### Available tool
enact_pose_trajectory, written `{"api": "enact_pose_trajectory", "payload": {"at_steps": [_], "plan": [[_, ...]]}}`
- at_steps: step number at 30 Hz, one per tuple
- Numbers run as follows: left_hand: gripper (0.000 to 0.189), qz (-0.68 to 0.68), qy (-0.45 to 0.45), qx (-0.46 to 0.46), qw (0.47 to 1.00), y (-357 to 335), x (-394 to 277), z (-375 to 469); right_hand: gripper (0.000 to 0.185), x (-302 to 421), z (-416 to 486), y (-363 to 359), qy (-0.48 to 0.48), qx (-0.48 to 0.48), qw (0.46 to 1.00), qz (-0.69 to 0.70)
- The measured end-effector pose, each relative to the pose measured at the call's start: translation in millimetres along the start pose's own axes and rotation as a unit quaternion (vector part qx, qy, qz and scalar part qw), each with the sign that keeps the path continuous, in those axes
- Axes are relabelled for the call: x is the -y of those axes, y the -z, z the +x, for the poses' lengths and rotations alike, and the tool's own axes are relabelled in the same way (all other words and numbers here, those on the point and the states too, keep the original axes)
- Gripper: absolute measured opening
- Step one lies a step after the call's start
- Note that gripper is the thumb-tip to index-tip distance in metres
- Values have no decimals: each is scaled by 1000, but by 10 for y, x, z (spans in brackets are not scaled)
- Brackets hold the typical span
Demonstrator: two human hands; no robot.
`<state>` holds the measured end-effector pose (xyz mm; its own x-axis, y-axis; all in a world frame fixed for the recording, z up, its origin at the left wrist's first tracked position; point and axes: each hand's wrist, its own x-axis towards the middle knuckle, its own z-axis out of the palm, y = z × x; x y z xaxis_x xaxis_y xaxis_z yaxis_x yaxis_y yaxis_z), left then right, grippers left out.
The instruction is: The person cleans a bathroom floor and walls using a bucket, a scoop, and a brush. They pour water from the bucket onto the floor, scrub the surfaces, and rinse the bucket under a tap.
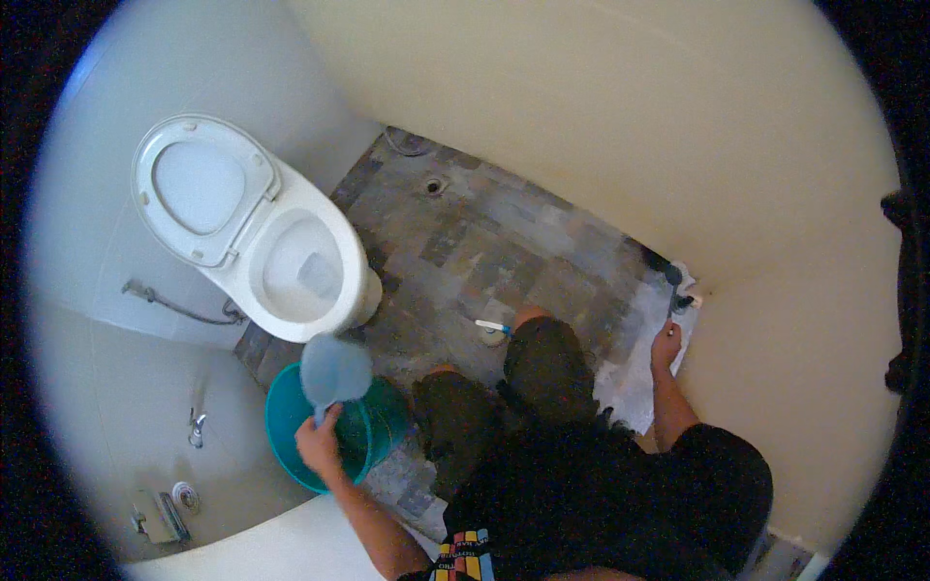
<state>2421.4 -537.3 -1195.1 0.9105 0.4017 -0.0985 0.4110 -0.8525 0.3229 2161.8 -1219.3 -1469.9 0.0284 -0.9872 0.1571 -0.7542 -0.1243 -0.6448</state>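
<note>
My left hand (318, 441) grips the handle of a pale blue plastic dipper (336, 370), which is over the near side of a teal bucket (277, 436), close to the front of the toilet bowl (301, 272). The toilet seat and lid (200, 185) are raised. At the far right, my right hand (666, 344) is closed around the thin handle of a brush (673, 279). The brush's dark head is low beside the wall, by a small dark and white object (686, 301) that I cannot make out.
A white and blue brush (492, 327) lies on the tiled floor by my foot. Beyond it is a floor drain (434, 186). A hose sprayer (138, 290) and a tap (197, 428) are on the left wall. A white surface (290, 541) curves along the bottom left.
</note>
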Motion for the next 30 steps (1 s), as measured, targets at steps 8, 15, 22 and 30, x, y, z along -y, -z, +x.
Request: {"api": "enact_pose_trajectory", "payload": {"at_steps": [8, 15, 22, 30], "plan": [[47, 153, -13, 23, 988, 212, 1655, 487, 38, -640, -331, -110, -138, -2, 990, -29], [29, 392, -109, 43, 912, -1495, 2149, 817, 43, -870, -747, 82, -179, 211, 953, -122], [35, 79, -73, 293, 950, -1989, 2246, 1054, 43, -1005, -1197, 196, 27, 347, 914, -209], [33, -194, 39, 288, 937, -1311, 1961, 1112, 43, -1114, -1437, -77, -75, 270, 951, -129]]}}
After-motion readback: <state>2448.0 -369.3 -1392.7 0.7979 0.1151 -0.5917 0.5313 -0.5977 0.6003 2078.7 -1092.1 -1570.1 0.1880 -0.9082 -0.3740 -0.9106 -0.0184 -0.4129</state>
